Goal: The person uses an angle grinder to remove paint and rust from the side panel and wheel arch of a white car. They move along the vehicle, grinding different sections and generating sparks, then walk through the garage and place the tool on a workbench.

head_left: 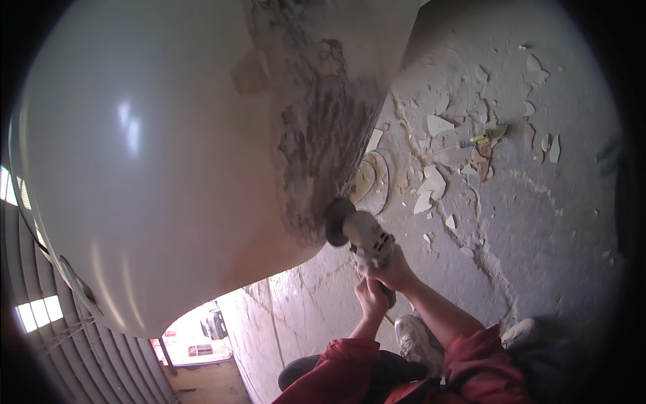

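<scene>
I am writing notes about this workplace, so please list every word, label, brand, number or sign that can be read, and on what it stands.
No text can be read.
Angle grinder: any marking is too blurred to read.
Yellow-handled tool on the floor: too small to read.
Pale curved surface: no lettering visible.

The grinder handle [389, 296] is mostly hidden — the pale shell [182, 175] is cut off above.

head: left fisheye, worn on head | looks down | hands [396, 271] near, below centre | floor [572, 236] farther off
</scene>
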Available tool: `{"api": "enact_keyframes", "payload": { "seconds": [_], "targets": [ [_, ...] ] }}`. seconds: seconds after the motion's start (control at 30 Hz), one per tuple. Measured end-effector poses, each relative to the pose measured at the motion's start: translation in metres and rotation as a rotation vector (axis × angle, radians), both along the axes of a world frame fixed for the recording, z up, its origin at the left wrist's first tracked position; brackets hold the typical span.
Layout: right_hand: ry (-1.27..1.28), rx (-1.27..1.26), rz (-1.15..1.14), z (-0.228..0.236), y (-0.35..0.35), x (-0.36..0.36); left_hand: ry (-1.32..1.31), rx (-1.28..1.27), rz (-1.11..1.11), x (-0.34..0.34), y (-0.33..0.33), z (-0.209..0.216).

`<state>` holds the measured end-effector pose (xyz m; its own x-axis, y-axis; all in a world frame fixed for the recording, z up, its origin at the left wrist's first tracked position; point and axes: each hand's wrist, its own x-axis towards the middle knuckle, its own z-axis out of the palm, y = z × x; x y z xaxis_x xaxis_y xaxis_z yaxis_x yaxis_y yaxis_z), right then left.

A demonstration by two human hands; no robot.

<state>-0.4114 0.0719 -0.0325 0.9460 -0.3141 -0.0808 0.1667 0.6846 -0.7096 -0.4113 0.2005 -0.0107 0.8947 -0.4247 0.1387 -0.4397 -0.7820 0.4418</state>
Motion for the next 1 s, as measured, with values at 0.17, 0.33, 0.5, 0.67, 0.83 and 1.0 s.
{"api": "enact_keyframes", "payload": {
  "seconds": [0.17, 0.33, 0.5, 0.67, 0.83, 1.0],
  "targets": [
    [-0.030, -0.090, -0.092, 0.016, 0.001, 0.001, -0.056, -0.097, -0.033, 0.005, -0.001, 0.005],
    [0.011, -0.094, -0.006, 0.022, 0.004, -0.003, -0.066, -0.138, -0.068, 0.002, 0.001, 0.000],
    [-0.004, -0.087, -0.056, 0.015, -0.002, 0.001, 0.011, -0.148, -0.037, 0.002, -0.001, -0.001],
    [0.046, -0.087, 0.001, 0.022, -0.008, -0.004, 0.087, -0.198, 0.063, -0.002, -0.001, -0.001],
    [0.074, -0.136, -0.011, 0.028, -0.008, -0.005, 0.131, -0.152, -0.046, 0.003, 0.007, -0.008],
    [0.049, -0.095, -0.068, 0.027, -0.010, -0.002, 0.109, -0.223, 0.048, 0.002, 0.003, 0.001]
  ]
}}
